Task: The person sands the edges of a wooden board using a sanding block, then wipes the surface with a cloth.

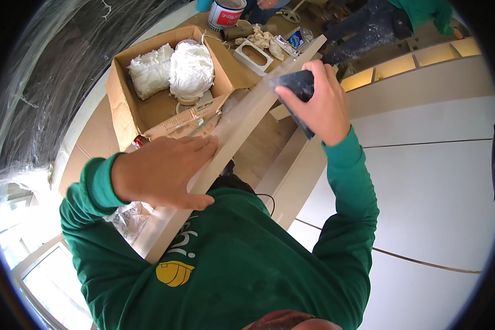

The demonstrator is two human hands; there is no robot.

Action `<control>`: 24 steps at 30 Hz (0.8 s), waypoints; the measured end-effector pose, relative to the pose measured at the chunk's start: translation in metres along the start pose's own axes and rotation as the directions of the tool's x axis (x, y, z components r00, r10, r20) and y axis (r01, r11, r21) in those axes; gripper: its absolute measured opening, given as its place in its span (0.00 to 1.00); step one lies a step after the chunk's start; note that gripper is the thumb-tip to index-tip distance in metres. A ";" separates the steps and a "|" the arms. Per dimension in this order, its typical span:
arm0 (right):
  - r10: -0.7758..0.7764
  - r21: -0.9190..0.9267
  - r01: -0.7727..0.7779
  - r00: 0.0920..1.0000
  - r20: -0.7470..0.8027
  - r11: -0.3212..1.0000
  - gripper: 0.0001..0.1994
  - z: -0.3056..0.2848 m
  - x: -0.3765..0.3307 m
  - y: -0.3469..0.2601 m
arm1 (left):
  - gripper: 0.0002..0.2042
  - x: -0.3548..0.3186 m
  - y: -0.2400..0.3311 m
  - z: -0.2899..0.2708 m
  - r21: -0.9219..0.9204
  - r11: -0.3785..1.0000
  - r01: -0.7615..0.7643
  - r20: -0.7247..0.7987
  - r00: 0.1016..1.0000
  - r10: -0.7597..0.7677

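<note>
A long pale board [249,113] slants from beside my body at the lower left up to the far right. My left hand [165,170] lies flat on its near part, fingers stretched out together and the thumb apart over the near edge. Farther along, my right hand [325,104] grips a dark, dusty piece of sandpaper [298,83] between thumb and fingers. The sandpaper bends over the board's far part, one flap hanging down the right side. Whether a block sits inside it, I cannot tell. Whitish dust covers the board's top around it.
Left of the board stands an open cardboard box [115,104] with white rolls [191,69]. Beyond are a paint can [225,15], a white frame-like piece [253,58] and crumpled cloth. A co-worker's dusty trousers [363,38] show at the far right, near lit shelves [399,71].
</note>
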State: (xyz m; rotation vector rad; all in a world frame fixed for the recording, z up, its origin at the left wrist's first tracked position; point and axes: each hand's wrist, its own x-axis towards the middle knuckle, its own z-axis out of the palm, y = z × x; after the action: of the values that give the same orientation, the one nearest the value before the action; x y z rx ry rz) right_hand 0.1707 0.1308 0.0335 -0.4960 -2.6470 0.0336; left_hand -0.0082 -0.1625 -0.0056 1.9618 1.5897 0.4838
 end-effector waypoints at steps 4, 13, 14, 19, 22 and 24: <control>-0.033 0.066 0.033 0.999 -0.014 0.997 0.30 0.004 0.008 0.009 | 0.37 0.001 0.009 -0.007 0.181 0.982 0.047 0.061 0.996 -0.059; -0.126 0.111 0.121 0.991 0.039 0.986 0.28 0.002 0.012 0.000 | 0.40 -0.078 0.075 0.013 0.047 0.902 0.430 0.135 0.892 -0.432; -0.102 0.155 0.091 0.992 0.069 0.984 0.28 0.002 0.010 -0.006 | 0.38 -0.097 0.082 0.023 0.060 0.911 0.408 0.050 0.910 -0.411; -0.150 0.215 0.145 0.989 0.008 0.966 0.29 0.001 -0.026 -0.052 | 0.41 -0.145 0.108 0.029 0.015 0.874 0.486 0.062 0.872 -0.486; -0.109 0.152 0.112 0.994 -0.031 0.982 0.29 0.000 -0.033 -0.067 | 0.43 -0.176 0.109 0.046 0.068 0.926 0.373 -0.026 0.928 -0.372; 0.006 0.082 -0.004 1.000 -0.021 0.997 0.29 0.003 -0.022 -0.053 | 0.45 -0.190 0.113 0.049 0.062 0.946 0.319 -0.028 0.948 -0.318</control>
State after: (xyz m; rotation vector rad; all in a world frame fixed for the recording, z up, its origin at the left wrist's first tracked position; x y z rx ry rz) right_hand 0.1701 0.0732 0.0271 -0.4735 -2.6111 0.1374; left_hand 0.0640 -0.3718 0.0402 1.7021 1.9105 0.3213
